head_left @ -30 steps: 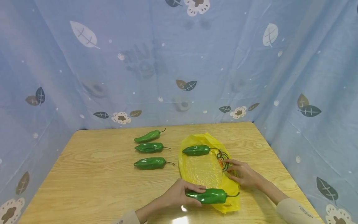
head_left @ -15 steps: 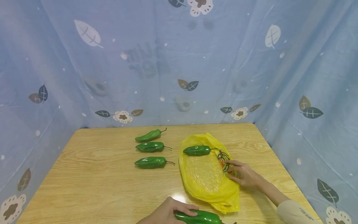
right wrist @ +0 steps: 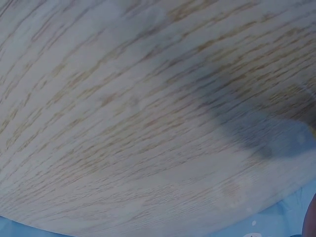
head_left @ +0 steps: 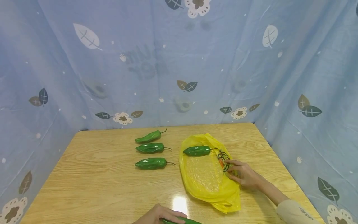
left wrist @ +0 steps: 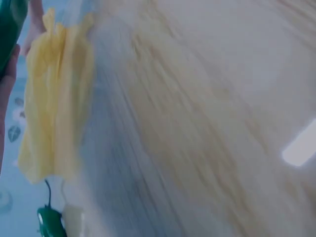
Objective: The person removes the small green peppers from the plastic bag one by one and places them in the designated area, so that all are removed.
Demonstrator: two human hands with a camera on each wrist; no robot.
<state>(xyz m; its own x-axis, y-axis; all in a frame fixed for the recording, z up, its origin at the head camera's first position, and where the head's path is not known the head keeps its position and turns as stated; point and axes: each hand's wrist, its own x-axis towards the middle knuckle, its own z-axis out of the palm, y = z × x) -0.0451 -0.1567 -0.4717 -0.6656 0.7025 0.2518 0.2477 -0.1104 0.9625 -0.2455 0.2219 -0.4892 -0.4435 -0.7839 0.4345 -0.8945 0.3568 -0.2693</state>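
Observation:
At the bottom edge of the head view my left hand (head_left: 159, 214) grips a large glossy green pepper (head_left: 181, 220), mostly cut off by the frame. That pepper (left wrist: 9, 29) also shows at the left of the left wrist view. My right hand (head_left: 244, 175) rests at the right side of a yellow plastic bag (head_left: 193, 189), its thumb and fingers spread apart. Close to its fingertips lie several thin dark-green stems (head_left: 225, 158) and a small orange piece (head_left: 221, 162). Another green pepper (head_left: 197, 151) lies on the bag toward the back, stem pointing right.
Left of the bag, three green peppers form a column: a back one (head_left: 149, 137), a middle one (head_left: 151, 148) and a front one (head_left: 151, 163). They lie on a wooden table (head_left: 98, 186). A blue patterned curtain (head_left: 139, 77) encloses the table's back and sides.
My left hand has drawn the large pepper from over the bag's front down and left to the bottom edge of the view. The right hand stays at the bag.

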